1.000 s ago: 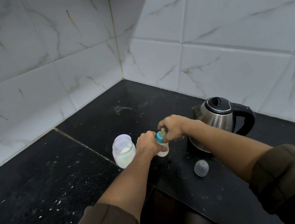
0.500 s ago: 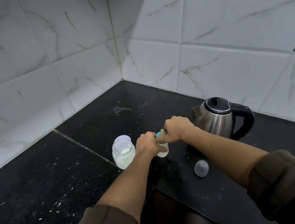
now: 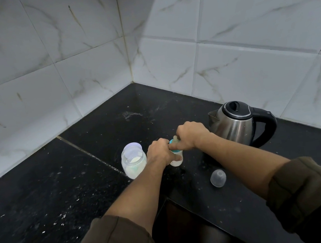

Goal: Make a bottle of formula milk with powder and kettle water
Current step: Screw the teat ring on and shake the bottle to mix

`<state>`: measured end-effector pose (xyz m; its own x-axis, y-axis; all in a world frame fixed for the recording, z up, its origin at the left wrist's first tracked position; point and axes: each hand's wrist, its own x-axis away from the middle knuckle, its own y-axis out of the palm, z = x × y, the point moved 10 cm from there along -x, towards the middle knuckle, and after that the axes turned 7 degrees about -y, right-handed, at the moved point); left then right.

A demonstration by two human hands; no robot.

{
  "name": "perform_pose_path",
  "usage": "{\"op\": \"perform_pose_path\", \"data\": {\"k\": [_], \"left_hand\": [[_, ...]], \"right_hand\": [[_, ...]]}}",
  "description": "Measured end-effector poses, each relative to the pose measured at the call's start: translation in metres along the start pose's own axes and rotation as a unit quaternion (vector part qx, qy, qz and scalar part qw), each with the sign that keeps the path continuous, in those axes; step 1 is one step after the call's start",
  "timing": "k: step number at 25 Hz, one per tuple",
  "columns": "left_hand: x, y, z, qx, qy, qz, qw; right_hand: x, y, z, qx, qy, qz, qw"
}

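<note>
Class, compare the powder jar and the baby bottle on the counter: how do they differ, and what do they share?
1. The powder jar is wider; the baby bottle is slimmer.
2. The jar stands untouched; the left hand holds the bottle while the right hand is at its teal collar.
3. The jar looks open; the bottle wears its teat.

Both stand upright, translucent, on the black counter.

Black speckled counter (image 3: 43,196), white veined tiles (image 3: 244,20), teal bottle collar (image 3: 171,141), steel-and-black kettle (image 3: 237,126)
</note>
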<state>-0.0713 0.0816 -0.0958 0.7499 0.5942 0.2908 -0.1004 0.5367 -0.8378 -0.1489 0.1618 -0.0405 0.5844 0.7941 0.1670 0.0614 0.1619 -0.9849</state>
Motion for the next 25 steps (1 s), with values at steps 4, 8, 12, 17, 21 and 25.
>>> {"op": "perform_pose_path", "data": {"k": [4,8,12,17,21,25], "left_hand": [[-0.002,0.001,0.001,-0.005,0.0,-0.007,1.0],[-0.002,0.002,0.001,-0.004,0.001,-0.005,1.0],[-0.002,0.001,0.0,-0.006,0.0,0.0,1.0],[-0.003,0.003,0.001,-0.009,-0.002,-0.009,1.0],[-0.003,0.003,-0.003,-0.007,-0.007,-0.002,1.0],[-0.004,0.001,0.002,-0.014,0.004,-0.003,1.0]], "right_hand": [[-0.003,0.008,-0.007,-0.084,-0.063,-0.047,0.993],[-0.001,0.004,-0.004,-0.049,-0.034,-0.027,0.998],[0.001,0.001,0.0,-0.013,0.0,-0.008,1.0],[0.0,0.007,-0.013,-0.054,-0.069,-0.057,0.995],[0.001,0.004,-0.004,-0.036,0.008,-0.017,0.999],[-0.002,0.006,-0.01,-0.06,-0.026,-0.067,0.996]]}}
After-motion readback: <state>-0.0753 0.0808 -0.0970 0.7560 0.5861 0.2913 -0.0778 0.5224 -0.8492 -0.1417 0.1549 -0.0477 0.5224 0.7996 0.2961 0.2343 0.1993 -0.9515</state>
